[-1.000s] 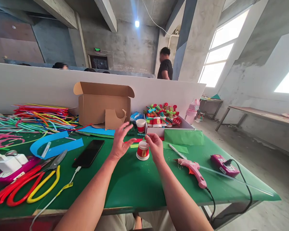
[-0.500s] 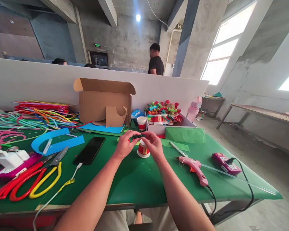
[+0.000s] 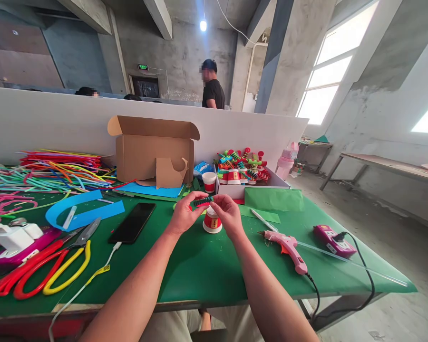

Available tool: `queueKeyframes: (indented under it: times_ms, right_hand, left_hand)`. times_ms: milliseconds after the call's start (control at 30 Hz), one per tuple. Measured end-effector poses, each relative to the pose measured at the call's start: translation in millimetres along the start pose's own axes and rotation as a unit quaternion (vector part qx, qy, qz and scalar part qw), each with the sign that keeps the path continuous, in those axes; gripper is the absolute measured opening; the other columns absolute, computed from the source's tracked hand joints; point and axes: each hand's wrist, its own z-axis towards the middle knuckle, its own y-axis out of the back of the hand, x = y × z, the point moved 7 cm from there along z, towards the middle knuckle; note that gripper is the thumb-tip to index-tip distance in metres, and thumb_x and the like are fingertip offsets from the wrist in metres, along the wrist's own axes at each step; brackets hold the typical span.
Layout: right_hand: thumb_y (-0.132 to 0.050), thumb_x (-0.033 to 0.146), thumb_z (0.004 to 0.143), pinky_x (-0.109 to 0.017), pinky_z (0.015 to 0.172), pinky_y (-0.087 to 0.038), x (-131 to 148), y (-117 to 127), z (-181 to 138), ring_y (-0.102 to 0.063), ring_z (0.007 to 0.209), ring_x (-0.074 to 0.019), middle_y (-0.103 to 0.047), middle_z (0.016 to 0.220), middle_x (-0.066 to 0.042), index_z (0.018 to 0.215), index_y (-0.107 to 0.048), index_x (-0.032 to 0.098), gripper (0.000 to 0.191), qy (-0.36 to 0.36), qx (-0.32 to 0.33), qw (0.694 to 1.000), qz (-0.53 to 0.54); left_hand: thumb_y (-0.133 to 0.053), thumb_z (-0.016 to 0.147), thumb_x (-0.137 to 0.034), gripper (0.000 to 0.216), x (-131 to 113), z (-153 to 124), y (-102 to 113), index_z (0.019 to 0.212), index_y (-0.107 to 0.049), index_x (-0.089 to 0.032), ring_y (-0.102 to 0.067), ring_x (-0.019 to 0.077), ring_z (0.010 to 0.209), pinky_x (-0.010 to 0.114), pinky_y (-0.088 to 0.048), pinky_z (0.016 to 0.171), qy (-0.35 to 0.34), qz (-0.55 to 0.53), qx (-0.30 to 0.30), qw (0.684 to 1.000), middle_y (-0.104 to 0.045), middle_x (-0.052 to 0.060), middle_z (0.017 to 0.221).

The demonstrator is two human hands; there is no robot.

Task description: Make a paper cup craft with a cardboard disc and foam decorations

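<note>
Both my hands hold a short coiled green pipe cleaner (image 3: 203,201) between their fingertips, just above an upturned white paper cup (image 3: 211,223) with a red band. My left hand (image 3: 184,213) pinches the coil's left end. My right hand (image 3: 229,214) pinches its right end and partly hides the cup. The cup stands on the green table (image 3: 207,270). A second paper cup (image 3: 209,182) stands further back beside a white box (image 3: 246,189) full of finished decorated cups.
A pink glue gun (image 3: 287,246) and a pink power strip (image 3: 331,240) lie to the right. A black phone (image 3: 132,222), scissors (image 3: 50,270), blue foam strips (image 3: 80,211) and several pipe cleaners (image 3: 46,173) lie to the left. An open cardboard box (image 3: 153,149) stands behind. A person stands beyond the white partition.
My left hand, open a second ago, has closed on the left end of the green coil. Both hands now hold it above the cup. The person behind has walked left.
</note>
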Motion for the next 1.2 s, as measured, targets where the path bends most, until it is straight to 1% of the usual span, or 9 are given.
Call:
queueKeyframes:
  times_ms: [133,267,433,567,733,867,1000,1133,1200]
  right_hand:
    - [-0.071,0.039,0.074,-0.030,0.069,-0.052,1,-2,-1,-0.063,0.073,-0.0172,-0.067,0.079,-0.002,0.087,-0.062,0.022,0.023,0.001,0.008,1.000,-0.024]
    - [-0.069,0.032,0.075,-0.030,0.072,-0.051,14,0,-2,-0.062,0.074,-0.0160,-0.065,0.081,0.000,0.099,-0.063,0.024,0.026,0.068,-0.015,0.993,-0.091]
    - [-0.065,0.029,0.078,-0.030,0.071,-0.049,27,1,-5,-0.060,0.071,-0.0162,-0.065,0.076,-0.001,0.081,-0.067,0.023,0.006,0.126,-0.031,0.977,-0.170]
    - [-0.063,0.029,0.080,-0.029,0.069,-0.048,29,0,-7,-0.060,0.069,-0.0166,-0.066,0.072,-0.001,0.071,-0.064,0.023,0.011,0.125,-0.037,0.973,-0.188]
    - [-0.055,0.032,0.083,-0.028,0.066,-0.047,22,6,-4,-0.058,0.067,-0.0156,-0.062,0.071,0.001,0.075,-0.056,0.022,0.013,0.101,-0.060,0.976,-0.183]
    - [-0.049,0.038,0.087,-0.028,0.064,-0.046,20,31,2,-0.056,0.063,-0.0149,-0.059,0.069,0.002,0.079,-0.051,0.023,0.017,0.102,-0.129,0.971,-0.176]
    - [-0.050,0.042,0.088,-0.031,0.068,-0.046,28,57,2,-0.055,0.070,-0.0177,-0.060,0.071,-0.001,0.073,-0.054,0.022,0.025,0.118,-0.221,0.940,-0.233]
    - [-0.055,0.031,0.089,-0.035,0.080,-0.047,42,30,-3,-0.058,0.090,-0.0217,-0.067,0.095,-0.006,0.095,-0.066,0.023,0.016,0.211,-0.124,0.915,-0.319]
    - [-0.058,0.028,0.090,-0.036,0.082,-0.045,42,11,-7,-0.059,0.091,-0.0220,-0.069,0.093,-0.005,0.097,-0.068,0.024,0.013,0.236,-0.065,0.899,-0.362]
  left_hand:
    - [-0.066,0.084,-0.037,0.016,-2,0,2,0.090,-0.068,-0.023,-0.070,0.0186,0.084,0.031,-0.056,0.079,-0.007,0.034,-0.011,0.999,-0.075,0.002,0.091]
    - [-0.065,0.083,-0.035,0.013,-3,0,4,0.086,-0.069,-0.023,-0.069,0.0180,0.081,0.029,-0.055,0.074,-0.019,0.062,-0.019,0.998,-0.075,0.002,0.087]
    - [-0.064,0.082,-0.034,0.012,-2,-1,2,0.085,-0.068,-0.022,-0.068,0.0176,0.078,0.027,-0.054,0.071,-0.018,0.070,-0.012,0.997,-0.074,0.002,0.085]
    - [-0.063,0.081,-0.033,0.013,-1,-2,1,0.085,-0.068,-0.022,-0.068,0.0176,0.078,0.028,-0.054,0.071,-0.007,0.067,-0.013,0.998,-0.074,0.003,0.086]
    - [-0.064,0.079,-0.034,0.014,3,0,5,0.083,-0.068,-0.022,-0.068,0.0175,0.077,0.027,-0.054,0.070,0.019,0.058,-0.022,0.998,-0.074,0.002,0.084]
    - [-0.065,0.078,-0.035,0.014,9,2,10,0.084,-0.068,-0.022,-0.067,0.0168,0.075,0.028,-0.054,0.071,0.047,0.046,-0.041,0.997,-0.074,0.001,0.084]
    - [-0.064,0.078,-0.037,0.016,17,2,12,0.083,-0.067,-0.022,-0.067,0.0159,0.072,0.027,-0.054,0.070,0.079,0.009,-0.054,0.995,-0.073,0.001,0.080]
    - [-0.064,0.077,-0.040,0.020,22,1,10,0.083,-0.067,-0.021,-0.066,0.0154,0.069,0.026,-0.052,0.064,0.107,-0.014,-0.048,0.993,-0.071,0.001,0.077]
    - [-0.065,0.076,-0.041,0.021,22,2,9,0.082,-0.067,-0.021,-0.065,0.0154,0.068,0.026,-0.051,0.063,0.109,-0.014,-0.042,0.993,-0.071,0.001,0.077]
